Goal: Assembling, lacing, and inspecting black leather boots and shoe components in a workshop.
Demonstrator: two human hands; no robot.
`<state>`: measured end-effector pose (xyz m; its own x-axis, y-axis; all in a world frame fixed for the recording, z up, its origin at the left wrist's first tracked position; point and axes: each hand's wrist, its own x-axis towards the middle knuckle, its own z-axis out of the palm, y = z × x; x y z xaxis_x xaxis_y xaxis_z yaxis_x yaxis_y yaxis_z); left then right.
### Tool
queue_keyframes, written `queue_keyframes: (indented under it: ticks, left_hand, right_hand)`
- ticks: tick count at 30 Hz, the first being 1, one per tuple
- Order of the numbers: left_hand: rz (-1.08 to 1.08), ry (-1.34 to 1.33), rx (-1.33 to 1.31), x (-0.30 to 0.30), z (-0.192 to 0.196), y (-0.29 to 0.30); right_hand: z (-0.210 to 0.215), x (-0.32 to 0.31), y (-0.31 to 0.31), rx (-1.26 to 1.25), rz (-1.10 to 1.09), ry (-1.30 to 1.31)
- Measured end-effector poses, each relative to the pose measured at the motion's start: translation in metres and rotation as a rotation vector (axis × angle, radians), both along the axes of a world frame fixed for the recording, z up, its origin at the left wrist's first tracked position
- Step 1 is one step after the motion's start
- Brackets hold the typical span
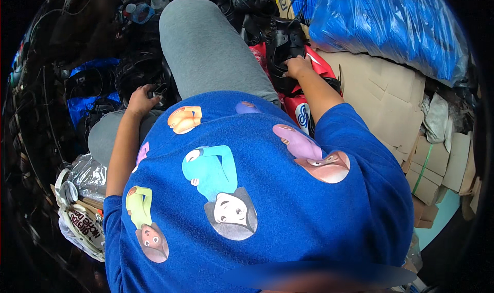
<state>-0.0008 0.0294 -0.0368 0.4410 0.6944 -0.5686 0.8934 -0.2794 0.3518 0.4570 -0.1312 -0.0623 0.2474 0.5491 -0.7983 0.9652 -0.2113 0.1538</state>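
Blue cartoon-print shirt [267,210] over grey-trousered knees, both hands in black goods.
Right hand [297,65] closes on a black strapped piece [284,46] just ahead of it (long axis pointing away); left hand [140,98] curls on a black coil [141,72], grip hidden.

Pretty cramped here. The left hand [140,100] sits right against a heap of black straps [141,72], with more dark clutter and bottles [146,7] packed behind it, so no open lane on that side. The grey-clad leg [206,51] fills the middle between both hands. The right hand [298,66] touches black pieces [283,43] on red bags [321,66]. The blue sack [391,25] walls off the far right. The only flat open stretch is the cardboard [381,97] just right of that hand.
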Motion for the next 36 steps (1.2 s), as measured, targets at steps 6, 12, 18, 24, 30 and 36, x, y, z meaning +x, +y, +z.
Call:
queue_keyframes:
  ticks: [6, 12, 18, 24, 30, 36]
  left_hand:
    - [0.025, -0.034, 0.001, 0.009, 0.01, 0.005]
    - [0.303, -0.314, -0.002, 0.0, -0.005, 0.018]
    - [0.273, -0.474, 0.267, 0.042, 0.033, 0.032]
    - [0.144, -0.847, 0.329, 0.112, 0.101, 0.035]
    - [0.383, -1.071, -0.553, 0.175, 0.18, 0.021]
    - [0.48, -1.336, -0.676, 0.158, 0.136, 0.026]
  right_hand:
    - [0.013, 0.002, -0.007, 0.081, 0.056, 0.067]
    - [0.057, 0.014, -0.035, 0.58, -0.079, 0.294]
    - [0.116, 0.004, -0.036, 0.886, -0.064, 0.348]
    - [0.169, -0.009, -0.024, 1.092, 0.024, 0.294]
    - [0.237, -0.067, 0.023, 1.283, 0.266, 0.468]
    - [0.219, -0.119, 0.036, 1.069, 0.324, 0.812]
